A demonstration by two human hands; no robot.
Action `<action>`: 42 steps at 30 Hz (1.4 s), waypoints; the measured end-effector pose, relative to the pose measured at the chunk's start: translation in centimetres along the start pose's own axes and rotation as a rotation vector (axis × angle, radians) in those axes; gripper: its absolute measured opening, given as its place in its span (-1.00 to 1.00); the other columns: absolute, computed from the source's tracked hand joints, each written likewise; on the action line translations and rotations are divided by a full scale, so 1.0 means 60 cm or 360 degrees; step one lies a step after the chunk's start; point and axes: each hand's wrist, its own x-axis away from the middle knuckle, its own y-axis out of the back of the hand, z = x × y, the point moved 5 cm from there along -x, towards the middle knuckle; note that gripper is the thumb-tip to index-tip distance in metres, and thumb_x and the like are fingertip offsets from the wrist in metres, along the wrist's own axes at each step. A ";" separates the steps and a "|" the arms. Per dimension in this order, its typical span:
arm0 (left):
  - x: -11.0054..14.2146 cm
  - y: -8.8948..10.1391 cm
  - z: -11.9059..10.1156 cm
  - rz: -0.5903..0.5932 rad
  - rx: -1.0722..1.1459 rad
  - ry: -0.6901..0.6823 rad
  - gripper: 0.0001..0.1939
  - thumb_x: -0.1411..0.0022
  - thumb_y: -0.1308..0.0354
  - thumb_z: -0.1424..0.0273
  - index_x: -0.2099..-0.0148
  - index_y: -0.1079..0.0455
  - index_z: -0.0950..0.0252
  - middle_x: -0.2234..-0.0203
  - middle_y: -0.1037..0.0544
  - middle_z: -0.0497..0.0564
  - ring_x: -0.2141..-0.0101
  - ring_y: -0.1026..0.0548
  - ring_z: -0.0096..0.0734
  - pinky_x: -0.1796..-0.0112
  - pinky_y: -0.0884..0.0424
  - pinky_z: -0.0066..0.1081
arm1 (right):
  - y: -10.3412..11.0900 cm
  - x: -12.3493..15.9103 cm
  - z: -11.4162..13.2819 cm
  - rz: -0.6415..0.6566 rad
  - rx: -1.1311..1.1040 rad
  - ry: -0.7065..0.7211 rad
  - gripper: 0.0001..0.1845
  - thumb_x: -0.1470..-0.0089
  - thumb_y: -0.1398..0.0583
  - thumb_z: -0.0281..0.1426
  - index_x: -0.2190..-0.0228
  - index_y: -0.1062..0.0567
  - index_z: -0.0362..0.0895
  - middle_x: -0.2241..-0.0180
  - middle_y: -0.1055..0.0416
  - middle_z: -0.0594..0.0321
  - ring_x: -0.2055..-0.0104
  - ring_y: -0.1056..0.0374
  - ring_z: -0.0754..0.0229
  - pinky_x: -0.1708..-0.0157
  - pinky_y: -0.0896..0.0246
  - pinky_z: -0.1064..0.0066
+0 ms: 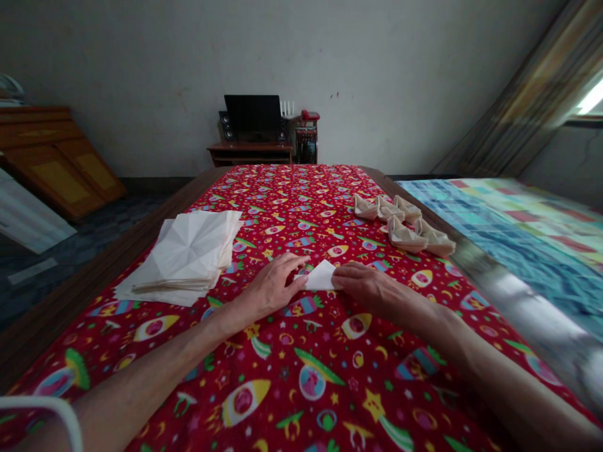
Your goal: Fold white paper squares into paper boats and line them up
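Note:
A small white folded paper (321, 277), with a peaked top and a straight lower edge, lies on the red patterned cloth (301, 339). At its left corner is my left hand (273, 282), the thumb low against the paper and the fingers curved above. My right hand (360, 282) grips the right corner, fingers pressed together and covering that end. To the left lies a stack of creased white paper sheets (188, 251). Several folded paper boats (407, 235) stand grouped to the right, beyond my right hand.
The cloth covers a long table with a dark wooden edge (499, 285). A bed (509, 232) with a checked cover is at the right. Against the far wall stand a monitor (253, 115) and speakers; a wooden cabinet (61, 160) is at the left. A white cable (51, 402) shows bottom left.

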 end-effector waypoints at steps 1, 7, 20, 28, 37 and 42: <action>0.000 -0.001 -0.001 0.0014 -0.0013 -0.0014 -0.61 -0.26 -0.01 0.35 -0.12 -0.29 0.32 0.10 -0.44 0.10 0.08 -0.41 -0.32 0.03 -0.35 -0.34 | 0.002 0.001 -0.003 -0.0022 -0.0031 0.0004 -0.73 -0.17 -0.02 -0.60 0.19 -0.45 -0.15 0.17 -0.41 0.12 0.19 -0.36 0.23 0.21 -0.28 0.42; 0.000 -0.002 -0.005 0.0050 -0.0011 0.0015 -0.59 -0.27 -0.02 0.31 -0.14 -0.26 0.31 0.08 -0.42 0.11 0.08 -0.41 -0.31 0.05 -0.37 -0.33 | -0.003 0.000 0.005 -0.0075 0.0202 -0.0062 -0.74 -0.17 -0.02 -0.58 0.15 -0.42 -0.20 0.21 -0.43 0.06 0.22 -0.35 0.17 0.26 -0.29 0.37; -0.001 -0.025 0.005 -0.0385 0.0565 0.0273 -0.15 -0.13 -0.17 0.19 -0.33 0.17 0.29 -0.09 -0.23 0.25 0.01 -0.36 -0.17 0.09 -0.43 -0.20 | -0.002 -0.019 0.006 -0.0383 0.0708 -0.0436 -0.78 -0.21 -0.04 -0.44 0.42 -0.43 -0.18 0.48 -0.41 0.25 0.45 -0.24 0.26 0.52 0.07 0.42; -0.009 -0.033 -0.040 -0.0080 0.0664 0.0438 -0.30 -0.26 -0.02 0.25 -0.34 0.16 0.31 0.14 -0.49 0.09 0.12 -0.45 -0.24 -0.01 -0.30 -0.17 | 0.011 -0.021 0.039 -0.0650 0.0617 -0.0153 -0.79 -0.23 -0.01 -0.45 0.29 -0.43 -0.21 0.38 -0.46 0.17 0.34 -0.30 0.24 0.43 -0.09 0.44; -0.009 -0.024 -0.062 -0.0186 0.0514 0.0355 -0.46 -0.24 0.08 0.44 -0.27 -0.07 0.36 0.19 -0.55 0.08 0.19 -0.49 -0.31 0.01 -0.32 -0.27 | 0.013 -0.025 0.053 -0.0619 0.0695 -0.0301 -0.79 -0.23 -0.02 -0.40 0.27 -0.44 -0.17 0.41 -0.45 0.23 0.39 -0.29 0.24 0.47 0.00 0.42; -0.014 -0.025 -0.067 -0.0278 0.0442 0.0152 -0.45 -0.15 0.07 0.51 -0.21 -0.16 0.30 0.07 -0.50 0.07 0.07 -0.45 -0.29 -0.07 -0.26 -0.27 | 0.017 -0.025 0.050 -0.0683 0.0817 -0.0382 -0.77 -0.22 -0.03 -0.36 0.35 -0.46 -0.15 0.55 -0.39 0.29 0.50 -0.24 0.26 0.52 0.11 0.38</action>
